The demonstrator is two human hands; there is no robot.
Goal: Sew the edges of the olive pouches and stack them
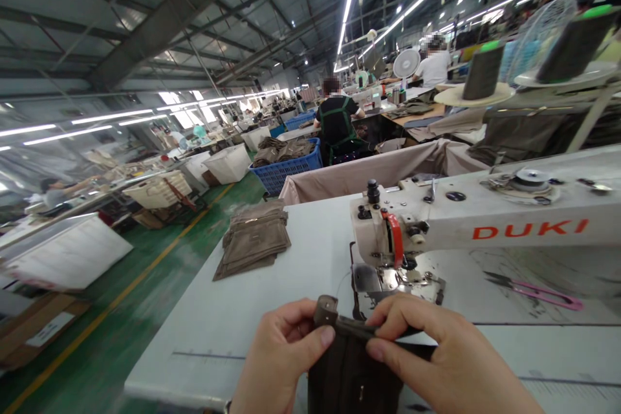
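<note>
- Head view: the left hand (284, 356) grips the top corner of a dark brown fabric piece (354, 381), pinching it between thumb and fingers.
- The right hand (436, 349) is closed on the same top edge, pinching it a little further along.
- The fabric piece hangs down from both hands in front of the sewing table (218, 362), just below the needle area of a white DUKI sewing machine (509, 223).
- Pink-handled thread snips (543, 294) lie on the table, right of the hands.
- A stack of olive-brown fabric pieces (252, 239) lies on the table, left of the machine.
- Two thread cones (480, 71) stand on stands at the upper right.
- Beyond the table, a blue plastic crate (281, 171) holds more folded fabric.
- A co-worker in a dark apron (337, 126) stands just past the crate, and another in a white shirt (434, 68) sits further back beside a white fan (406, 63).
</note>
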